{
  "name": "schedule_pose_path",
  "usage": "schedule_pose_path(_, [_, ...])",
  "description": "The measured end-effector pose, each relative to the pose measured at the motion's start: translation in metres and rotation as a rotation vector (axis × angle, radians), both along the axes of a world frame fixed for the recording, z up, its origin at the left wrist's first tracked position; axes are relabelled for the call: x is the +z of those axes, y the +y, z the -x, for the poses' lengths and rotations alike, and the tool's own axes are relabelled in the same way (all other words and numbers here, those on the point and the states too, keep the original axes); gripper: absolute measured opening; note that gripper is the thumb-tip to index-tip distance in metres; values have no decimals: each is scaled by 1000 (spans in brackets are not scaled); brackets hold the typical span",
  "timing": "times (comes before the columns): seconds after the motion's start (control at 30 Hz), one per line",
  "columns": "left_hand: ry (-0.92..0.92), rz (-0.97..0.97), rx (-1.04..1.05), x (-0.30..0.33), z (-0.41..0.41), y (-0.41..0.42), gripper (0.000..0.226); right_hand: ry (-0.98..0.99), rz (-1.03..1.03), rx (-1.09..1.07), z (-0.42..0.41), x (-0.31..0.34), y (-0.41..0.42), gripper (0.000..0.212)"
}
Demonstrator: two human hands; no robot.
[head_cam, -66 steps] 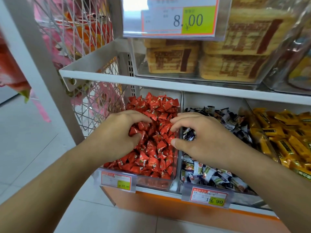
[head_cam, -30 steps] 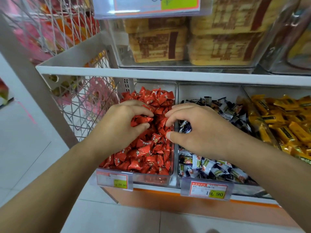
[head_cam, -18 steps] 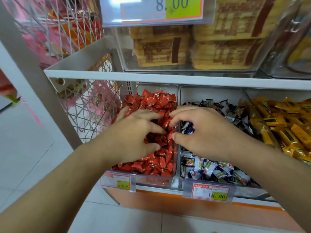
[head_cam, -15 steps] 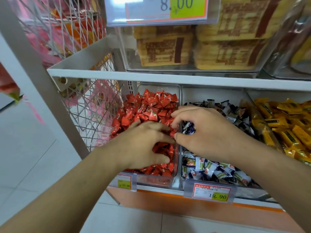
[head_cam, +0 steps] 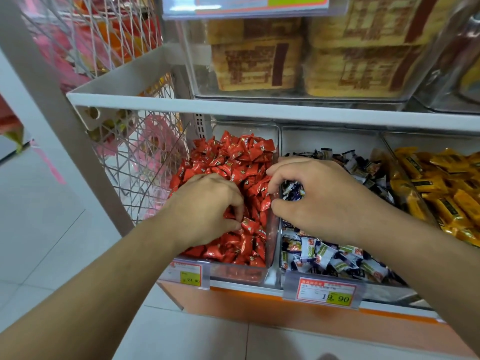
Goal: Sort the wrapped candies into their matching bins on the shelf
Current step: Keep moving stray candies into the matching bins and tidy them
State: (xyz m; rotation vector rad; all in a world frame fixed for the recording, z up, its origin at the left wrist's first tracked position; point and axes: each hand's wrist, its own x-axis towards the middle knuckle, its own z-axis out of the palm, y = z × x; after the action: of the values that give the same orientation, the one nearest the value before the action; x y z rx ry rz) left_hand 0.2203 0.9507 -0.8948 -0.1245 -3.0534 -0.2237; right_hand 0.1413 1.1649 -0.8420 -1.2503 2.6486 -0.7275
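Reaching into the clear bin [head_cam: 262,275] at the left end of the lower shelf [head_cam: 259,114], the left hand [head_cam: 207,206] has its fingers curled down into the heap of red candies [head_cam: 233,157], thumb and forefinger pinching one red candy [head_cam: 250,226] near the bin's front. The right hand [head_cam: 319,196] is cupped over the divider into the middle bin [head_cam: 330,136], fingers bent around a dark blue candy [head_cam: 292,190] above the blue-and-white candies [head_cam: 330,258]. Yellow candies [head_cam: 441,183] fill the bin toward the shelf's right end. Price tags [head_cam: 326,292] hang on the front edge.
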Motion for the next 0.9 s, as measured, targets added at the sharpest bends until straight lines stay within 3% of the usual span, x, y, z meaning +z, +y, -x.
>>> schedule_pose_path(0.43, [174, -132, 142, 10, -5, -11, 9, 6, 2, 8, 1, -1, -1, 6])
schedule_pose_path(0.63, [-80, -154, 10, 27, -6, -3, 22, 18, -7, 12, 2, -2, -2, 6])
schedule_pose_path(0.77, [-331, -75, -75, 11, -11, 5, 53, 19, 2, 5, 2, -3, -1, 7])
schedule_pose_path(0.9, [-237, -50, -52, -6, -6, 4, 44, 11, 9, 3, 2, -4, -1, 7])
